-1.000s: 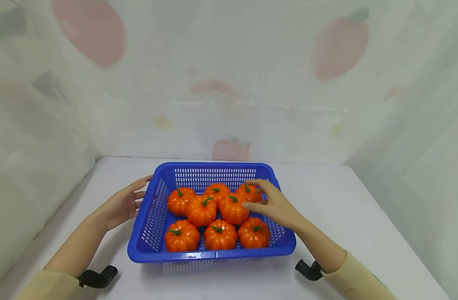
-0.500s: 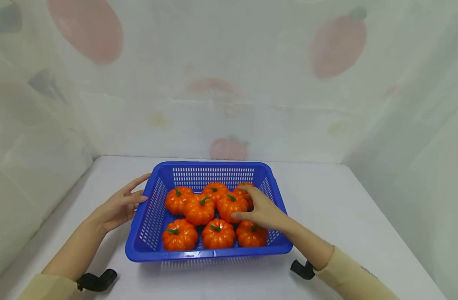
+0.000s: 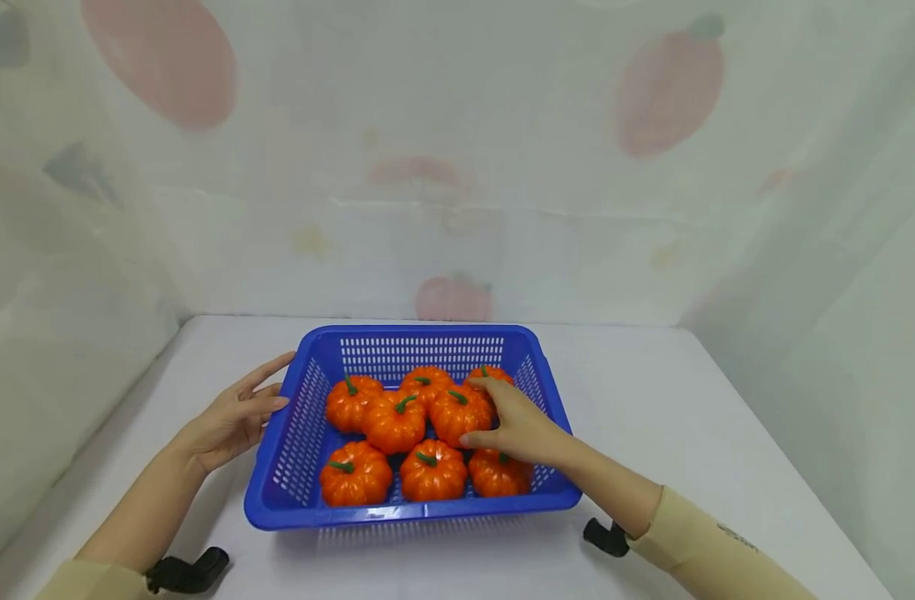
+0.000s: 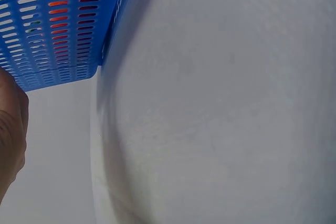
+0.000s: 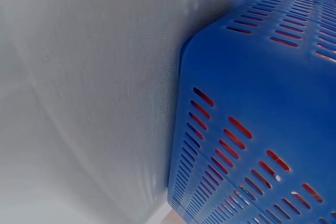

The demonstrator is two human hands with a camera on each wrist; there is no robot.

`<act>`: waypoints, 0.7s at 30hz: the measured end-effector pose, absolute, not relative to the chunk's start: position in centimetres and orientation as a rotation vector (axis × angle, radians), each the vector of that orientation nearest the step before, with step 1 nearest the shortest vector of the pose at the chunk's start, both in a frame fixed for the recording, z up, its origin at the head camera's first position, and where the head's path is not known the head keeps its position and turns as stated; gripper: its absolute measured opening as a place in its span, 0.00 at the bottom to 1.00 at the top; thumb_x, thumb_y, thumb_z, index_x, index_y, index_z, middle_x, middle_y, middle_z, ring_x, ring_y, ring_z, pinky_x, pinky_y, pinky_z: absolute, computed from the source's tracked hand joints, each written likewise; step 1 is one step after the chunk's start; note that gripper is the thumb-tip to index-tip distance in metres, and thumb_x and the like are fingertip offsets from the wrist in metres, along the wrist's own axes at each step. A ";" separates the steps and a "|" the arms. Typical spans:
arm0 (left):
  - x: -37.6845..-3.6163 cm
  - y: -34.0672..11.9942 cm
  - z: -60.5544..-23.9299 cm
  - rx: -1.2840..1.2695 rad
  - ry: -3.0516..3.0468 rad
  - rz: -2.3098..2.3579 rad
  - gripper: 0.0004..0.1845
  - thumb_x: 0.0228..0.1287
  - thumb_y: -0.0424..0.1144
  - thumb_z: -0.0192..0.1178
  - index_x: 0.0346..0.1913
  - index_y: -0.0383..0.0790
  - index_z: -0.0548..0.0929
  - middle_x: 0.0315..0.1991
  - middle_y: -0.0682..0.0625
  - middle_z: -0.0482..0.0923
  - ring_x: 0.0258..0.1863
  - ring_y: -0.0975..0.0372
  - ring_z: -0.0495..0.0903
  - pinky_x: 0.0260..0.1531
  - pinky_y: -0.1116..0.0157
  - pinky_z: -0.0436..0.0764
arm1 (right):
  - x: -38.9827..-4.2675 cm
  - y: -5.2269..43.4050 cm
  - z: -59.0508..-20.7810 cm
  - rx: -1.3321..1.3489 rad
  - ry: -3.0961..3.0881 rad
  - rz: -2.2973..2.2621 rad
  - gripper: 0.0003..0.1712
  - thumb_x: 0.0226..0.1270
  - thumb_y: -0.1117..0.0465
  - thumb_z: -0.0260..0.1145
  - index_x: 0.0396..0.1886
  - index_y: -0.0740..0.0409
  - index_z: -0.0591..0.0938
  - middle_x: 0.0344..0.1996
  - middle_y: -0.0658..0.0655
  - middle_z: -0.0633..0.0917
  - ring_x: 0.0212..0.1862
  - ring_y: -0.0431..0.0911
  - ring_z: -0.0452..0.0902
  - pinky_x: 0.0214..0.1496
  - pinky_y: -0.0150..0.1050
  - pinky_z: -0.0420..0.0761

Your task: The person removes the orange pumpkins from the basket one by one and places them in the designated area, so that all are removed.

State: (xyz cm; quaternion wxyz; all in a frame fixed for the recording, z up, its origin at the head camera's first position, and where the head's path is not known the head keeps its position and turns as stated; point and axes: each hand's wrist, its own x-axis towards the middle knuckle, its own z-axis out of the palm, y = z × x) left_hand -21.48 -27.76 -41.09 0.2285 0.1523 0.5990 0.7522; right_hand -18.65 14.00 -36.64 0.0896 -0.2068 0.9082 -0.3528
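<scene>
A blue plastic basket [image 3: 427,515] with slotted walls holds several small orange pumpkins with green stems, one of them at the front left [image 3: 356,475]. My right hand [image 3: 525,425] reaches in over the right rim. Its thumb and fingers curve round the right side of a pumpkin [image 3: 453,412] in the middle row, thumb at its lower edge. Behind the fingers, another pumpkin [image 3: 490,373] is partly hidden. My left hand [image 3: 232,417] is beside the basket's left wall, fingers extended and fingertips right at the rim. In the left wrist view, part of that hand [image 4: 9,129] shows below the slotted wall [image 4: 58,30].
The basket stands on a white-covered table [image 3: 652,417]. A pale curtain printed with faded fruit [image 3: 457,250] rises behind the table and along both sides. Black wrist mounts [image 3: 187,573] sit at both sleeves. In the right wrist view, the basket's outer wall [image 5: 252,93] fills the right side.
My right hand has moved left and down over the pumpkins, from above the right ones to round a middle one. The left hand stays by the rim. The whole view has shifted slightly.
</scene>
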 end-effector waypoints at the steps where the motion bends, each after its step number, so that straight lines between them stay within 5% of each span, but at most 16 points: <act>1: -21.4 -27.8 -41.1 0.414 1.650 2.074 0.36 0.77 0.30 0.42 0.80 0.56 0.44 0.55 0.56 0.77 0.47 0.65 0.85 0.48 0.66 0.86 | -18.7 14.0 -36.7 -0.612 2.701 -1.055 0.47 0.57 0.49 0.75 0.72 0.60 0.65 0.66 0.60 0.75 0.66 0.54 0.73 0.69 0.57 0.74; 21: -21.2 -27.7 -41.3 0.508 1.515 2.140 0.32 0.77 0.27 0.37 0.77 0.59 0.54 0.55 0.54 0.79 0.48 0.63 0.85 0.50 0.64 0.86 | -18.5 14.1 -36.3 -0.499 2.765 -1.188 0.45 0.50 0.52 0.78 0.69 0.51 0.71 0.67 0.56 0.73 0.62 0.52 0.74 0.65 0.53 0.79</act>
